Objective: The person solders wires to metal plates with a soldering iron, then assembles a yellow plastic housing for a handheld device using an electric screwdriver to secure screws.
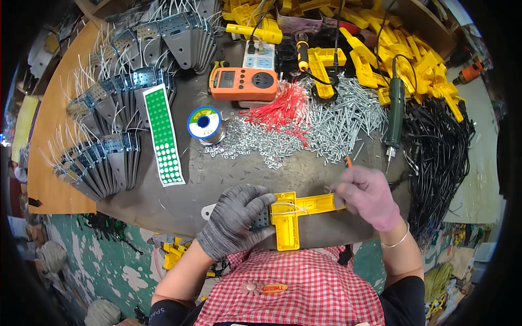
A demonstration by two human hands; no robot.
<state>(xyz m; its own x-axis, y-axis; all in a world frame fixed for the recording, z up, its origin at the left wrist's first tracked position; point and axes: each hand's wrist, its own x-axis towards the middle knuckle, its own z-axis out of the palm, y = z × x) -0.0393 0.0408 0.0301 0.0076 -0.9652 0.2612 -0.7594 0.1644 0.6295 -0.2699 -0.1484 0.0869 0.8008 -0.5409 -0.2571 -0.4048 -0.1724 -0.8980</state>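
Apron (293, 288): red check, nearest the camera's wearer; table (223, 174) edge just beyond.
Housing (290, 220): yellow, T-shaped, open side up, at the table's near edge between the two hands.
Left hand (236, 220): grey glove, closed over a plate (261, 220), fingertips at the housing's left edge.
Right hand (368, 196): pink glove, fingers curled, by the housing's right end; blurred, cannot tell whether it grips anything.
Wire (296, 206): white, looped across the housing; likely soft and easily snagged.
Handling: housing looks like light, stiff plastic, probably smooth under gloves; thin walls may mark or crack if squeezed hard. Best hold: outer side walls, clear of the wire.
Plate: metal, probably stiff and heavier; hold flat by its edges.
Cables (440, 163): black heap, right.
Driver (395, 111): green, upright, beside the cables.
Screws (353, 108): loose heap, mid-table; spool (203, 124) to their left.
Meter (243, 84): orange, behind the spool.
Pile (402, 49): yellow parts, far right.
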